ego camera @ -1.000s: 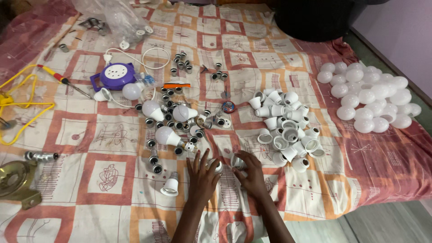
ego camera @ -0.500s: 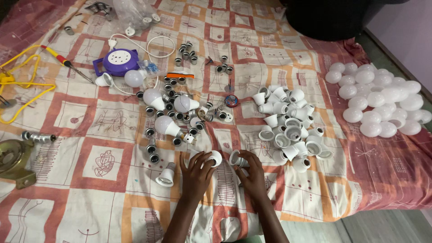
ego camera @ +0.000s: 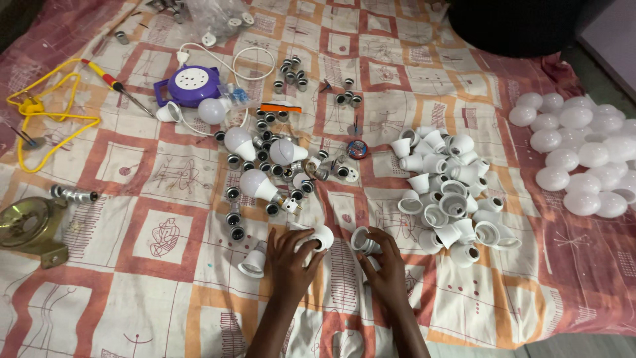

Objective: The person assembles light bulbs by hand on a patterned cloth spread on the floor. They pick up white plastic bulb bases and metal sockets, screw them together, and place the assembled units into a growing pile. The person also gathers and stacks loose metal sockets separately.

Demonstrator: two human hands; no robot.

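left hand [ego camera: 289, 260]: grips a white bulb housing [ego camera: 320, 237], just left of housing pile [ego camera: 450, 192]
right hand [ego camera: 384, 262]: grips second housing [ego camera: 364, 240], nearer pile
globes [ego camera: 583, 159]: well right of pile

Bare bedsheet [ego camera: 159, 292] lay open along the near edge; a heap of white housings [ego camera: 447, 192] and metal caps [ego camera: 265, 172] blocked the middle.

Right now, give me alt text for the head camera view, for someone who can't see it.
Two hands on a patterned bedsheet each hold a white bulb housing: left hand, right hand. A pile of white housings lies to the right, with assembled bulbs ahead.
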